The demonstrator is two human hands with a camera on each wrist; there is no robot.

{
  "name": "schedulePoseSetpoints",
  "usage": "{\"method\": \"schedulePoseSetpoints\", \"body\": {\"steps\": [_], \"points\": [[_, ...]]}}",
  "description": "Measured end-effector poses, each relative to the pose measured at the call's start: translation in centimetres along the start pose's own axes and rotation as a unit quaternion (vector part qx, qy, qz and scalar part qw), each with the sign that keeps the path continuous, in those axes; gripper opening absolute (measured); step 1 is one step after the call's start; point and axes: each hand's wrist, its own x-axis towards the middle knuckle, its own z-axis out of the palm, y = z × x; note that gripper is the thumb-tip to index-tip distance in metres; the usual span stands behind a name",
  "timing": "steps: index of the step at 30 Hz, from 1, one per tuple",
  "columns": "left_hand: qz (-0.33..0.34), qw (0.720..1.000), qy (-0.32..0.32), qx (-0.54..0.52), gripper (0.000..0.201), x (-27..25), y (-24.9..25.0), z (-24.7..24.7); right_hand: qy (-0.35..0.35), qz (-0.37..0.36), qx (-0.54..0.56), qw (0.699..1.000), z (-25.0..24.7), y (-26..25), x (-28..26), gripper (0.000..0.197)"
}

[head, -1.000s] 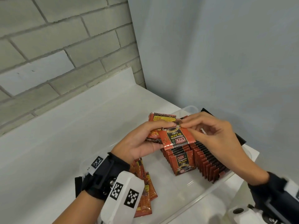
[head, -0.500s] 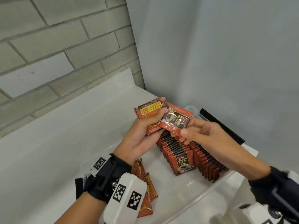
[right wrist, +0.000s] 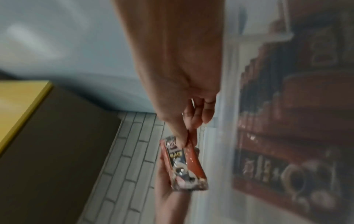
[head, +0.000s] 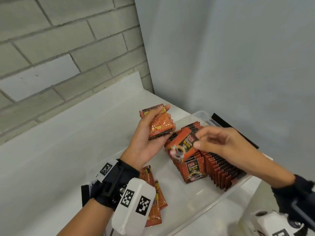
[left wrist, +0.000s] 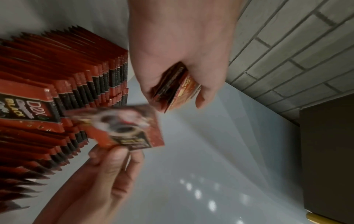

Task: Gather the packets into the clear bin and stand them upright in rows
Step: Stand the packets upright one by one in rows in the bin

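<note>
The right hand (head: 219, 143) pinches one packet (head: 183, 146) by its edge between thumb and fingertips, holding it tilted just above the rows (head: 219, 169) in the bin (head: 202, 114); the packet is blurred, its printed face up. The wrist reaches in from the bin's near right side, with the other fingers loosely curled behind the pinch.

The left hand (head: 146, 138) grips a small stack (head: 159, 123) of packets, thumb across the yellow-labelled back on top and fingers wrapped beneath. It hovers over the bin's far left edge, palm turned up (how many packets the stack holds cannot be told, as only their edges show in the left wrist view).

Inside the bin two rows of packets stand upright side by side along its right half, too tightly packed to count. The front packet (head: 194, 171) of the left row shows its "D2X Black Coffee" face. A few loose packets (head: 156, 198) lie flat in the bin's near left part, partly hidden under the left wrist.
</note>
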Motion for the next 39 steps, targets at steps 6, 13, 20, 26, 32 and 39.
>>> {"method": "schedulePoseSetpoints", "body": {"steps": [6,13,20,26,32,39], "points": [[0.007,1.000,0.010,0.004,0.040,0.0,-0.1,0.0,-0.024,-0.116,-0.264,0.957,0.4,0.9,-0.2,0.007],[0.003,1.000,0.009,-0.002,0.050,-0.1,-0.1,0.0,-0.075,-0.139,-0.392,0.906,0.7,2.4,0.2,0.011],[-0.002,1.000,0.013,-0.004,0.044,-0.2,-0.1,0.1,-0.124,-0.095,-0.450,0.879,1.1,1.5,0.1,0.012],[-0.006,1.000,0.005,-0.008,0.042,-0.2,-0.2,0.2,-0.132,-0.074,-0.457,0.877,1.3,1.3,0.1,0.017],[-0.002,0.999,0.010,-0.033,0.033,-0.4,-0.2,0.5,-0.128,-0.053,-0.442,0.886,1.3,1.1,-0.1,0.028],[0.001,1.000,-0.003,0.011,0.030,-0.3,-0.2,0.4,-0.048,-0.053,-0.319,0.945,1.2,0.5,-0.2,0.024]]}}
